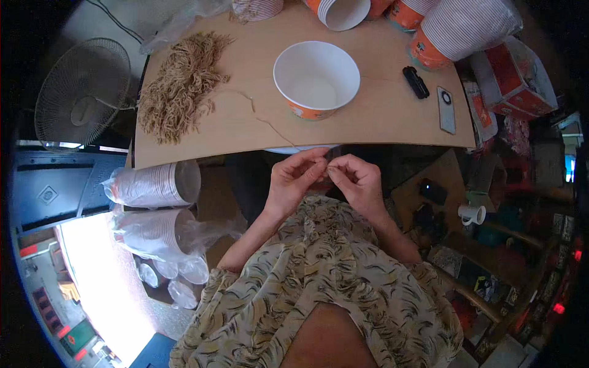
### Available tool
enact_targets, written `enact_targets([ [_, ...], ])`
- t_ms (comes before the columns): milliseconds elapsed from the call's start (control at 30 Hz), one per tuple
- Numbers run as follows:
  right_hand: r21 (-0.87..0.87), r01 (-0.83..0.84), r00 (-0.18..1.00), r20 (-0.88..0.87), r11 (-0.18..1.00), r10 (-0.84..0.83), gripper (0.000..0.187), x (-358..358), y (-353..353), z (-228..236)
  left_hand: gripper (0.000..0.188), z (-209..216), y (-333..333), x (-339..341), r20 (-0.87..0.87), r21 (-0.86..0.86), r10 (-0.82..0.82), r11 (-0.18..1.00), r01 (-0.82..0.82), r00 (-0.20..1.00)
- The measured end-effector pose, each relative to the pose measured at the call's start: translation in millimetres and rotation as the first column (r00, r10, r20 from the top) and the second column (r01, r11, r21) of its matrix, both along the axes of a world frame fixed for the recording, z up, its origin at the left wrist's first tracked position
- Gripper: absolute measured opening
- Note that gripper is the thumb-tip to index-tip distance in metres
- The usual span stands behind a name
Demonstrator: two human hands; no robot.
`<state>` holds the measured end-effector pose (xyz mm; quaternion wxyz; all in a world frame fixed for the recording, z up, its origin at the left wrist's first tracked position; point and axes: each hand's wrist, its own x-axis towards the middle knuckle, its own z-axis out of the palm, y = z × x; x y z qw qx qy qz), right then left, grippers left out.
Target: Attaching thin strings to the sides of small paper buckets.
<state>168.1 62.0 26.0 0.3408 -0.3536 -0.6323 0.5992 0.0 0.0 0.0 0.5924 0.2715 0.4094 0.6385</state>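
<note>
Both hands sit right in the middle of the frame, just below the near edge of the wooden table [392,116], fingertips almost touching each other. The left hand [294,178] has thumb and forefinger pinched shut on a thin tan string [270,126], and the right hand [356,181] is pinched the same way on what looks like the string's end or a tiny bit of it; it's too small to say exactly what sits between those fingertips. The other fingers on both hands are curled in loosely.

The string runs up from the pinch, over the table edge and across the board toward the big pile of tan strings [181,86] in the upper left, so I'd guess one strand is pulled out of the heap while the rest stay bunched out of the way.

The white paper bowl [316,76] stands upright and open just above the hands, centre top, close enough to grab easily. More stacked bowls [454,27] lie on their sides along the upper right, and bagged stacks of lids [153,184] lie at the left, below the table. A small black clip-like thing [416,81] and a flat grey gadget [446,109] are parked off to the right, clear of the string work. A fan [83,92] stands at far left.
</note>
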Motion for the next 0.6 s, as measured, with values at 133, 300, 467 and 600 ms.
enact_targets([
  [133,-0.028,-0.046,0.999,0.025,0.999,0.047,0.011,-12,2,-1,0.026,4,1,-21,-0.119,0.011,-0.060,0.998,0.062,0.991],
  [300,-0.050,-0.008,1.000,0.025,0.999,0.009,0.011,-21,2,-5,0.017,7,10,-39,-0.210,0.029,-0.146,0.987,0.156,0.967],
  [467,-0.157,0.068,0.994,-0.080,0.985,-0.081,0.008,-26,0,7,0.011,5,23,-40,-0.276,0.002,-0.188,0.981,0.196,0.943],
  [600,-0.142,0.100,0.990,-0.080,0.985,-0.112,0.007,-15,-1,-7,0.010,0,28,-32,-0.303,-0.013,-0.209,0.976,0.216,0.930],
])
